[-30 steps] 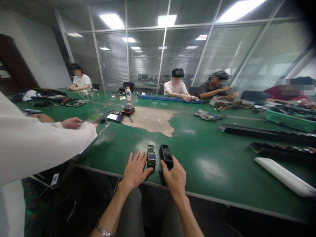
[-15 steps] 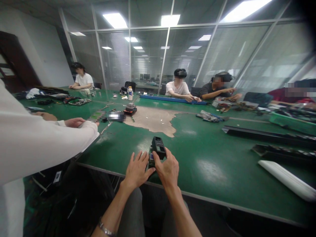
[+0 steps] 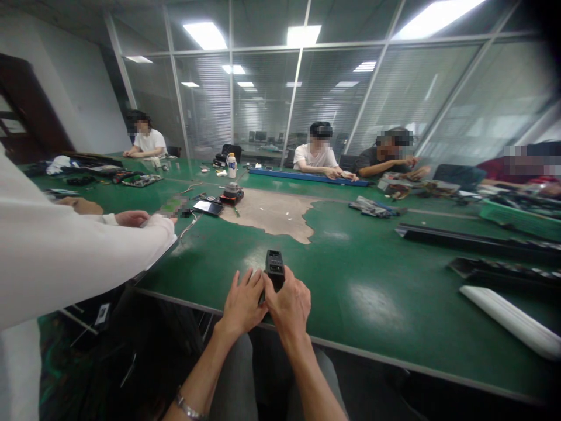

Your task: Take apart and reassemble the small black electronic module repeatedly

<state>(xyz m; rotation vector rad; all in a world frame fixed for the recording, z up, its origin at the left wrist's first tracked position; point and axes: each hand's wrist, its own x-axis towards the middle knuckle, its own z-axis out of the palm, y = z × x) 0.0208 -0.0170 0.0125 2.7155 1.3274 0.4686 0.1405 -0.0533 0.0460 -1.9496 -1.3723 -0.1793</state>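
My right hand (image 3: 286,305) is closed around a small black plastic housing (image 3: 274,267) and holds it over the near edge of the green table (image 3: 372,280). My left hand (image 3: 242,303) lies beside it with its fingers spread, the fingertips touching the lower end of the housing. The green circuit board seen before is hidden under the housing and my hands.
A person in a white sleeve (image 3: 65,257) stands close at my left, hands on the table. Other people work at the far side. Black trays (image 3: 482,242) and a white tube (image 3: 508,318) lie at the right. A phone (image 3: 208,207) and a white bottle (image 3: 231,165) sit mid-table.
My right hand picked up the black housing from beside the circuit board and moved it left over the board. My left hand stayed by the board and now touches the housing.
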